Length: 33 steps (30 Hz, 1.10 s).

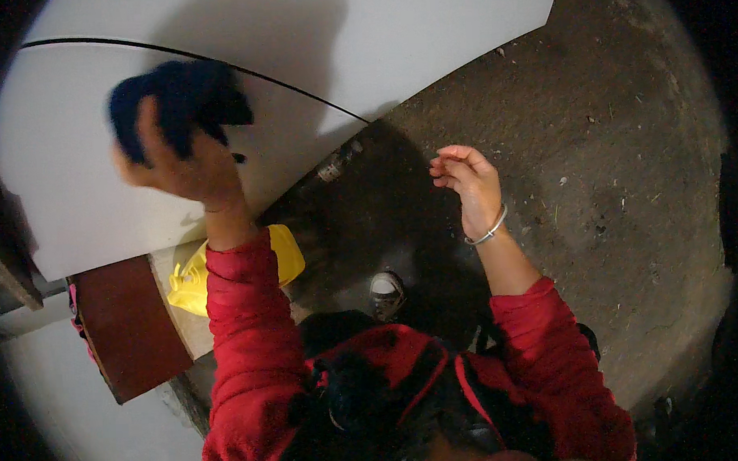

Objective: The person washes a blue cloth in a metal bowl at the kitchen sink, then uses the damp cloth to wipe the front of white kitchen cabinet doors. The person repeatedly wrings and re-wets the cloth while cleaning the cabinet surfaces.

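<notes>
My left hand (184,164) grips a bunched dark blue cloth (175,103) in front of a large white panelled surface (314,43); hand and cloth are slightly blurred. A dark seam crosses the white surface behind the cloth. Out to the right, my right hand (468,178) is raised above the floor, fingers loosely curled and holding nothing. A silver bangle (491,227) circles that wrist. Both forearms come out of pushed-up red sleeves. Whether the cloth touches the white surface, I cannot tell.
Beside my left forearm lies a yellow plastic container or bag (289,254), partly hidden. A reddish-brown board (131,327) is at the lower left, near another pale surface (63,375). The rough grey floor (612,210) bears small debris. One shoe (386,291) shows below.
</notes>
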### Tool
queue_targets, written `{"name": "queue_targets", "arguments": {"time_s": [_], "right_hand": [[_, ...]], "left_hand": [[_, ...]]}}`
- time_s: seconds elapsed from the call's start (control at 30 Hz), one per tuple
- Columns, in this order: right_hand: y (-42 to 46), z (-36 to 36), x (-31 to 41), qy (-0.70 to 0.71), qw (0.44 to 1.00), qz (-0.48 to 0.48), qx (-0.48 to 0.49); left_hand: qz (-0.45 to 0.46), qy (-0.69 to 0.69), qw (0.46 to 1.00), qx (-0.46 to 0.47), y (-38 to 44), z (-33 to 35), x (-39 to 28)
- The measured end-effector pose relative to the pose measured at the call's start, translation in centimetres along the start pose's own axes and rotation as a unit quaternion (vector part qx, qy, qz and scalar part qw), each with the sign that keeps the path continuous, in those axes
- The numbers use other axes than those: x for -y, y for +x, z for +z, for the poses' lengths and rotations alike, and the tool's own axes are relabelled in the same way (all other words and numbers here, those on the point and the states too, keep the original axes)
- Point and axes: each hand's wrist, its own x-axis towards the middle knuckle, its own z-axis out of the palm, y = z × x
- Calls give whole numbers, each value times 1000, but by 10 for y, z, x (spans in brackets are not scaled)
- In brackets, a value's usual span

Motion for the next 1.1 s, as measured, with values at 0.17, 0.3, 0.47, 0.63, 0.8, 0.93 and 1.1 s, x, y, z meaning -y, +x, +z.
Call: {"name": "queue_targets", "arguments": {"time_s": [0.17, 0.3, 0.47, 0.63, 0.8, 0.93, 1.1], "right_hand": [[1, -7, -7, -16, 999, 8, -49], [4, -8, -12, -1, 998, -10, -59], [1, -1, -20, -8, 997, 0, -75], [0, 2, -16, -17, 998, -23, -59], [15, -3, -1, 33, 995, -34, -84], [30, -20, 0, 53, 989, -44, -128], [38, -40, 3, 50, 981, -39, -182]], "left_hand": [[22, -12, 1000, -11, -43, 34, -18], [155, -3, 969, 192, -136, 61, -36], [291, -80, 889, 344, -216, 82, -34], [333, -99, 781, 519, -232, 68, -23], [217, -75, 845, 482, -117, 48, -35], [134, -134, 971, 142, -26, 88, -46], [272, -98, 953, 94, -26, 131, -84]]}}
